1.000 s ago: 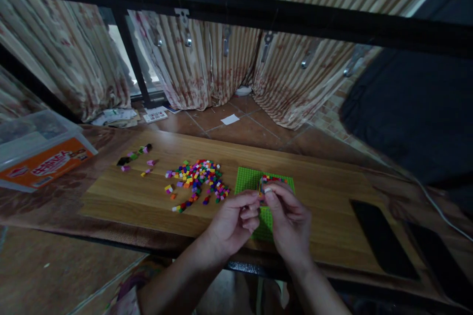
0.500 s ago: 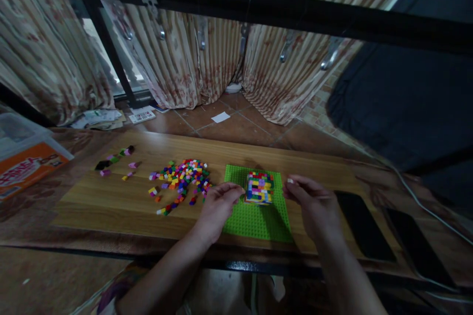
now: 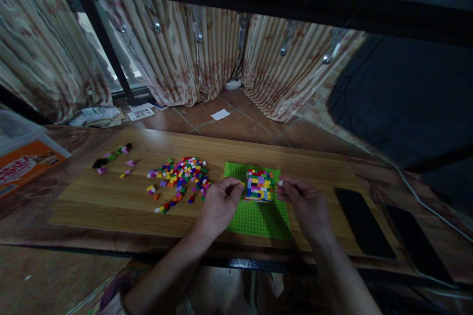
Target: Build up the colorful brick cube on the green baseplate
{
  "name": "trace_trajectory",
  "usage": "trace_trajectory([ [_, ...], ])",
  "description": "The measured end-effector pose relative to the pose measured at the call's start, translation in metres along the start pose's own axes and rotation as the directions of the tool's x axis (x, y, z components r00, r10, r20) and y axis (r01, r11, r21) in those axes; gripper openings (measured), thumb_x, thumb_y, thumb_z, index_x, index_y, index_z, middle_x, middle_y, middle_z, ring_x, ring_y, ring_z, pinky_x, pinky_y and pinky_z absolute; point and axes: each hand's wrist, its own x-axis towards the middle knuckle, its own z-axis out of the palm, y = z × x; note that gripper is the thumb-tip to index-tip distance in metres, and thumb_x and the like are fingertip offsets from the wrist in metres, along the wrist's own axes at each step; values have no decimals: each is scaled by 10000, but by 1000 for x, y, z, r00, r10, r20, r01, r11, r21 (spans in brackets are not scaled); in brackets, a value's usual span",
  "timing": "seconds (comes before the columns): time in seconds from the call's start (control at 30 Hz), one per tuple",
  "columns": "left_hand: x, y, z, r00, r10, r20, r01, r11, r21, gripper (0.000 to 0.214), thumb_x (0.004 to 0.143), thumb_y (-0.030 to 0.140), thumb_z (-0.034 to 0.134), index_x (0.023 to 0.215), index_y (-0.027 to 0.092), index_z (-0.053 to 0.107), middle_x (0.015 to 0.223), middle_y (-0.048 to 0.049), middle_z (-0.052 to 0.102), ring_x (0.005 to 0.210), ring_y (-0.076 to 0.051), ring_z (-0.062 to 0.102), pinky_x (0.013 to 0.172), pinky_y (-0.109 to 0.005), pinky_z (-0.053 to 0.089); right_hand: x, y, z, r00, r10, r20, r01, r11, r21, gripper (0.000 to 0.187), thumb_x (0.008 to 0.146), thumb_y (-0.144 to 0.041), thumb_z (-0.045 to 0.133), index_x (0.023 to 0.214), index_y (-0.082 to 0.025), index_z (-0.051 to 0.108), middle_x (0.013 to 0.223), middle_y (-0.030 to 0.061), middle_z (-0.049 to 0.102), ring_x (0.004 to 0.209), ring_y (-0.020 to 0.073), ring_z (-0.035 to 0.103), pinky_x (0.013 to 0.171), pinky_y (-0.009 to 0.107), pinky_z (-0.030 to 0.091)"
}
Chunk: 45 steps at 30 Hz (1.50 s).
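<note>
My left hand (image 3: 219,206) and right hand (image 3: 305,206) flank the multicoloured brick stack (image 3: 259,185) on the green baseplate (image 3: 258,221), fingers (image 3: 236,186) pinched together just beside it (anything between them is too small to tell). Building looks in hand; the next brick from the loose pile (image 3: 179,179) at centre left calls for a precise press.

A single camera worn on the head, facing forward and down, close above the left hand (image 3: 219,206) and right hand (image 3: 305,206), wooden counter (image 3: 103,197) below, curtains (image 3: 177,54) and tiled floor (image 3: 236,130) farther off
</note>
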Motion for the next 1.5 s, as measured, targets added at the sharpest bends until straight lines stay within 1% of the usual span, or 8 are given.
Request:
trace_trajectory([
  [0.1, 0, -1, 1, 999, 45, 3, -45, 996, 78, 203, 829, 306, 556, 772, 177, 703, 659, 5, 648, 576, -127, 524, 565, -228, 357, -2, 2, -1, 1000, 21, 17, -19, 997, -74, 301, 685, -419, 743, 840, -162, 728, 722, 46, 729, 623, 174, 677, 592, 317, 575],
  [0.27, 2, -5, 4, 997, 73, 0, -73, 989, 126, 169, 815, 295, 588, 804, 191, 721, 665, 1, 666, 584, -134, 544, 569, -229, 359, -5, 8, -4, 988, -138, 67, 152, 927, -343, 302, 762, -435, 665, 887, -170, 737, 822, 68, 747, 737, 213, 685, 672, 334, 543],
  [0.5, 8, -7, 11, 997, 74, 12, -75, 987, 140, 177, 827, 320, 592, 821, 189, 711, 709, -16, 680, 618, -141, 582, 587, -229, 384, -7, 11, 1, 971, -225, 82, 237, 859, -454, 242, 795, -409, 630, 836, -191, 726, 832, 58, 743, 758, 214, 686, 701, 330, 526],
  [0.67, 7, -4, 12, 997, 74, 10, -75, 981, 180, 180, 818, 330, 607, 783, 188, 711, 648, -8, 658, 568, -133, 559, 555, -228, 359, -8, 9, 3, 961, -259, 99, 275, 844, -460, 221, 795, -399, 633, 815, -196, 719, 806, 46, 733, 728, 202, 677, 688, 325, 519],
  [1.0, 7, 2, 13, 994, 103, -18, -97, 968, 230, 215, 808, 330, 622, 671, 176, 682, 558, 17, 588, 518, -107, 496, 545, -225, 336, -3, 13, 4, 968, -241, 70, 250, 896, -366, 193, 755, -382, 678, 746, -194, 720, 758, 31, 721, 698, 188, 657, 667, 305, 505],
  [1.13, 9, -2, 14, 999, 48, -25, -44, 988, 146, 240, 798, 351, 622, 649, 168, 666, 567, 17, 583, 530, -105, 496, 533, -222, 342, -5, 10, 3, 962, -251, 106, 273, 869, -412, 186, 785, -369, 652, 769, -199, 726, 778, 32, 721, 723, 191, 658, 683, 311, 493],
  [1.27, 16, -9, 17, 998, -62, -9, 62, 998, -25, 254, 753, 390, 656, 640, 162, 663, 573, 14, 592, 528, -111, 502, 506, -224, 344, -6, 8, 2, 958, -265, 113, 288, 851, -440, 194, 792, -373, 642, 769, -201, 729, 787, 36, 724, 726, 195, 661, 686, 317, 494],
  [1.5, 19, -8, 25, 972, -231, -35, 208, 922, -326, 200, 636, 303, 760, 730, 145, 684, 652, -4, 649, 590, -111, 554, 562, -216, 402, -5, 6, 5, 970, -225, 88, 242, 897, -371, 200, 750, -384, 674, 750, -189, 720, 758, 41, 725, 689, 190, 660, 664, 311, 508],
])
